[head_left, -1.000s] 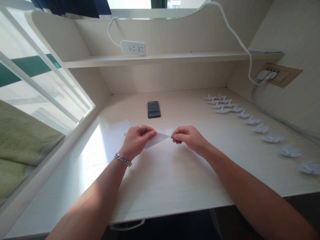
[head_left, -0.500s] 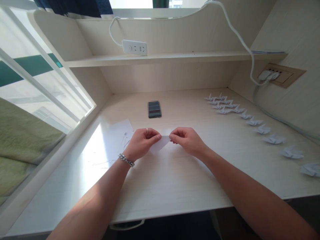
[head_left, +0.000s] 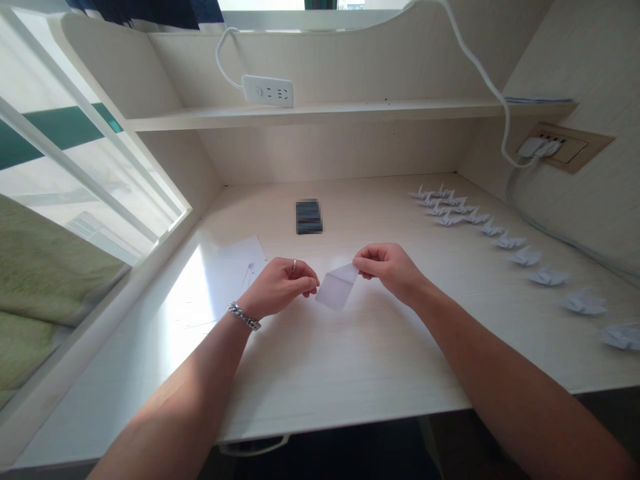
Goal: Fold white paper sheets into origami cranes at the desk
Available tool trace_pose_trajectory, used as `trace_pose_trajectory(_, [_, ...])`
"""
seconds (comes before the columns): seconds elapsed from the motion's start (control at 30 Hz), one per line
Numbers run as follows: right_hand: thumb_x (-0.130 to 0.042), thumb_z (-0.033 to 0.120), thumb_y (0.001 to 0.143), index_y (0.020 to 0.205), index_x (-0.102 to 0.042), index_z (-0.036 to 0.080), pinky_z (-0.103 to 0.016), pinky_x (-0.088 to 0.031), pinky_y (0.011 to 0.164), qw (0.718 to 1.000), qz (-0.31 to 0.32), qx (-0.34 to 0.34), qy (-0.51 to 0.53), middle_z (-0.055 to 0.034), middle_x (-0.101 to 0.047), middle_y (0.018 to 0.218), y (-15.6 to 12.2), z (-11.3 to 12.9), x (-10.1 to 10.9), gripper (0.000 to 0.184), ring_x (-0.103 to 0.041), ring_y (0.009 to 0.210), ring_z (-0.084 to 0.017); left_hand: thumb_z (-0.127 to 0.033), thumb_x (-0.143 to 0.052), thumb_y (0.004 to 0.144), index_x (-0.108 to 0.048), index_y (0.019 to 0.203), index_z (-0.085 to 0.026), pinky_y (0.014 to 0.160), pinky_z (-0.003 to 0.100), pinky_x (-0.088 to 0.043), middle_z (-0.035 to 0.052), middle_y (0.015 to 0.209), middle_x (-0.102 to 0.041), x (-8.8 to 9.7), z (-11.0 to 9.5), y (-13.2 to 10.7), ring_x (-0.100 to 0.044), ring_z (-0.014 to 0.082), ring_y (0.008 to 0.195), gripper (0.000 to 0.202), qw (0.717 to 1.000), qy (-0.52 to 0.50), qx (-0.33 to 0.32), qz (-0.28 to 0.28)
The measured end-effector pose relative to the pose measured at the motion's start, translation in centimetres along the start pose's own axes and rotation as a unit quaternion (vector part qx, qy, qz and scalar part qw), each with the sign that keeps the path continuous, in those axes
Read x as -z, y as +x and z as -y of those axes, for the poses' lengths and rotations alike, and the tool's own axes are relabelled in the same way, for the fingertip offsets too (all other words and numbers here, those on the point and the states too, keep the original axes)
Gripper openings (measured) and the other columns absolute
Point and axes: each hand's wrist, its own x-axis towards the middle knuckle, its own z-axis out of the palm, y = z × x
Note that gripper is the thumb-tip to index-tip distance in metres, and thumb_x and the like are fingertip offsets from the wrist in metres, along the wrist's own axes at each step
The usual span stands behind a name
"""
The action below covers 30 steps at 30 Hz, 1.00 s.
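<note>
A small folded white paper [head_left: 338, 289] hangs just above the pale wooden desk [head_left: 350, 360]. My right hand [head_left: 389, 268] pinches its upper right corner and lifts it. My left hand [head_left: 283, 287], with a ring and a metal bracelet, pinches the paper's left corner with curled fingers. Both hands are over the middle of the desk, close together.
Flat white paper sheets [head_left: 227, 270] lie left of my hands. A dark phone [head_left: 308, 217] lies farther back. A curved row of several folded paper cranes [head_left: 500, 237] runs along the right side. A power strip [head_left: 267, 90] sits on the shelf; cables run to a wall socket [head_left: 553, 147].
The paper was a flat triangle stretched between both hands on the desk. The hands came together, and now the right hand has raised its corner so the paper hangs as a small folded square.
</note>
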Motion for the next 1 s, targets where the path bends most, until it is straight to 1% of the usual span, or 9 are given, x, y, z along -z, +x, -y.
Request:
trace_pose_trajectory(0.1, [-0.068, 0.03, 0.071, 0.066, -0.066, 0.015, -0.028, -0.038, 0.057, 1.0, -0.018, -0.002, 0.019, 0.0003, -0.057, 0.058, 0.1, 0.0, 0.3, 0.016, -0.048, 0.056, -0.012, -0.027, -0.063, 0.077, -0.069, 0.072, -0.014, 0.063, 0.027, -0.046, 0.0042, 0.068, -0.068, 0.4, 0.3, 0.1, -0.059, 0.014, 0.062, 0.014, 0.998, -0.021, 0.013, -0.056])
trace_pose_trajectory(0.17, [-0.068, 0.031, 0.072, 0.067, -0.066, 0.015, -0.028, -0.039, 0.057, 1.0, -0.009, -0.001, 0.003, -0.0004, -0.058, 0.059, 0.0, 0.0, -0.1, 0.017, -0.05, 0.057, -0.012, -0.032, -0.064, 0.079, -0.069, 0.077, -0.014, 0.062, 0.026, -0.045, 0.005, 0.071, -0.069, 0.0, 0.2, 0.2, -0.059, 0.0137, 0.063, 0.019, 0.997, -0.021, 0.011, -0.076])
trace_pose_trajectory(0.33, [-0.068, 0.035, 0.074, 0.071, -0.067, 0.015, -0.028, -0.042, 0.059, 1.0, 0.005, -0.007, -0.016, -0.0014, -0.06, 0.062, -0.2, -0.1, -1.4, 0.02, -0.053, 0.06, -0.013, -0.043, -0.062, 0.081, -0.071, 0.083, -0.015, 0.057, 0.025, -0.042, 0.0042, 0.072, -0.068, -1.6, 0.2, 0.3, -0.057, 0.0147, 0.064, 0.03, 0.999, 0.018, -0.001, -0.038])
trace_pose_trajectory(0.4, [-0.07, 0.037, 0.073, 0.075, -0.068, 0.015, -0.028, -0.044, 0.061, 1.0, 0.001, -0.021, 0.022, -0.0012, -0.061, 0.064, -0.2, -0.3, -1.8, 0.022, -0.054, 0.061, -0.013, -0.044, -0.062, 0.081, -0.071, 0.081, -0.015, 0.056, 0.025, -0.041, 0.0042, 0.071, -0.068, -1.9, 0.2, 0.4, -0.057, 0.0147, 0.063, 0.03, 0.998, 0.026, 0.001, -0.049])
trace_pose_trajectory(0.47, [-0.072, 0.04, 0.072, 0.077, -0.067, 0.015, -0.028, -0.046, 0.063, 0.998, 0.019, -0.042, 0.053, -0.0016, -0.063, 0.068, -0.2, -0.5, -2.1, 0.025, -0.056, 0.064, -0.014, -0.044, -0.062, 0.081, -0.07, 0.08, -0.015, 0.055, 0.025, -0.041, 0.0044, 0.07, -0.068, -2.0, 0.3, 0.4, -0.057, 0.0143, 0.062, 0.03, 0.997, 0.021, -0.004, -0.067])
trace_pose_trajectory(0.57, [-0.072, 0.041, 0.073, 0.071, -0.066, 0.015, -0.028, -0.046, 0.063, 0.996, 0.063, -0.044, 0.035, -0.0021, -0.063, 0.066, -0.3, -1.0, -2.5, 0.026, -0.057, 0.064, -0.014, -0.044, -0.061, 0.082, -0.07, 0.08, -0.015, 0.055, 0.024, -0.043, 0.0053, 0.072, -0.069, -1.9, 0.3, 0.5, -0.058, 0.0144, 0.062, 0.03, 0.996, 0.008, -0.011, -0.089])
trace_pose_trajectory(0.63, [-0.071, 0.04, 0.074, 0.068, -0.065, 0.015, -0.028, -0.045, 0.063, 0.997, 0.071, -0.03, 0.01, -0.0024, -0.064, 0.064, -0.3, -1.3, -2.6, 0.026, -0.057, 0.062, -0.014, -0.043, -0.061, 0.082, -0.069, 0.079, -0.015, 0.055, 0.024, -0.043, 0.0055, 0.073, -0.069, -1.9, 0.2, 0.5, -0.058, 0.0145, 0.063, 0.029, 0.996, 0.009, -0.013, -0.09])
trace_pose_trajectory(0.77, [-0.07, 0.038, 0.075, 0.071, -0.066, 0.015, -0.028, -0.045, 0.062, 0.998, 0.061, -0.023, -0.01, -0.0024, -0.064, 0.066, -0.3, -1.0, -2.3, 0.023, -0.058, 0.064, -0.014, -0.041, -0.061, 0.082, -0.069, 0.079, -0.015, 0.056, 0.024, -0.043, 0.005, 0.072, -0.069, -1.9, 0.1, 0.5, -0.058, 0.0143, 0.063, 0.028, 0.996, 0.019, -0.023, -0.082])
trace_pose_trajectory(1.0, [-0.072, 0.039, 0.074, 0.079, -0.07, 0.014, -0.029, -0.048, 0.063, 0.999, 0.015, -0.007, 0.032, -0.0033, -0.065, 0.067, -0.1, -0.7, -2.0, 0.025, -0.059, 0.064, -0.015, -0.041, -0.062, 0.082, -0.068, 0.079, -0.015, 0.057, 0.025, -0.042, 0.0044, 0.071, -0.067, -1.9, 0.3, 0.5, -0.057, 0.0146, 0.064, 0.026, 0.997, 0.029, -0.013, -0.077])
